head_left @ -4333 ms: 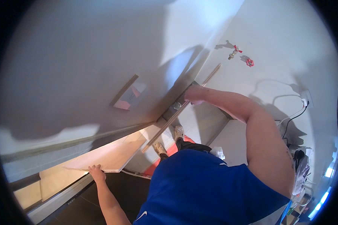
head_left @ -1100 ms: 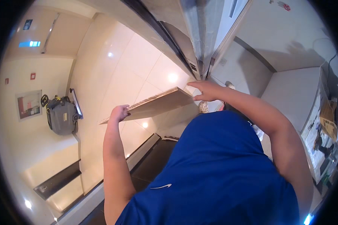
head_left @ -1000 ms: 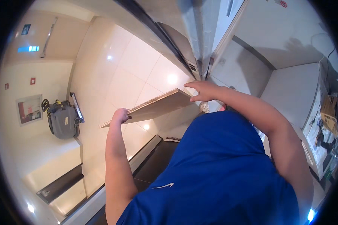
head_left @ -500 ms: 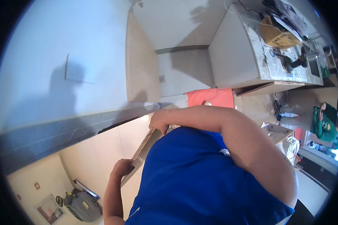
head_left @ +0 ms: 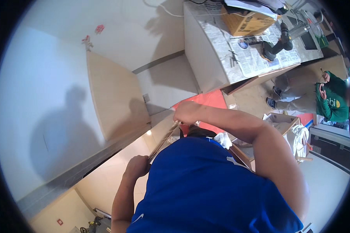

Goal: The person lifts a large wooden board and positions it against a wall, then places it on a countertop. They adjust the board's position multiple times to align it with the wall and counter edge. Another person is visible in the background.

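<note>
Head view; left hand (head_left: 138,166) and right hand (head_left: 188,112) grip a flat, layered-edge board (head_left: 164,142); marbled countertop (head_left: 210,29) bearing cardboard box (head_left: 248,24)

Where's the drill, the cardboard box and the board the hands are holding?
Drill (head_left: 286,41): head view, on its dark body.
Cardboard box (head_left: 249,25): head view, on its side.
Board (head_left: 164,141): head view, on its long edge.

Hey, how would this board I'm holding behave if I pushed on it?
The board is probably stiff: it runs straight between the left hand and the right hand, without visible sag. It looks thin, so it might tip easily if stood on edge unsupported.
</note>
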